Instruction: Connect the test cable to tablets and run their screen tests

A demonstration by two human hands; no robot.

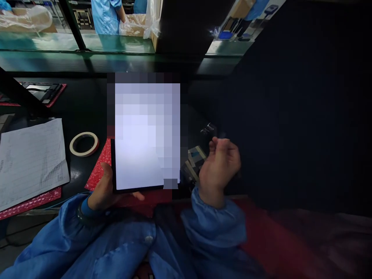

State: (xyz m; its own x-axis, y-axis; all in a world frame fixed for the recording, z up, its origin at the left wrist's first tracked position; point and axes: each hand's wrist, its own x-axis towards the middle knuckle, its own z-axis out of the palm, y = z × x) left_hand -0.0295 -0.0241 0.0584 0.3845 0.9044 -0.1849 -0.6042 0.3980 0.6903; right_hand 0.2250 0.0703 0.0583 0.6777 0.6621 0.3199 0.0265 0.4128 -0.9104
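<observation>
In the head view, a lit white screen panel (pixel 139 162) with a thin black border is tilted up in front of me; blocky blurring hides its upper part. My left hand (pixel 106 186) grips its lower left corner, thumb at the side edge and fingers underneath. To the right of the panel, my right hand (pixel 219 166) is raised with its fingers curled into a pinch. Whatever it may hold is too small or dark to name. Just beyond those fingertips is a small shiny, clear-looking thing (pixel 208 130). Red bubble wrap (pixel 99 166) lies under the panel's left side.
A roll of tape (pixel 84 144) and a written paper sheet (pixel 31 162) lie to the left. Another panel (pixel 40 91) rests on red wrap farther back. Small pale-edged items (pixel 196 157) sit beside my right wrist. Behind a dark frame post (pixel 72 25), a person in blue (pixel 106 17) reaches into a lined box.
</observation>
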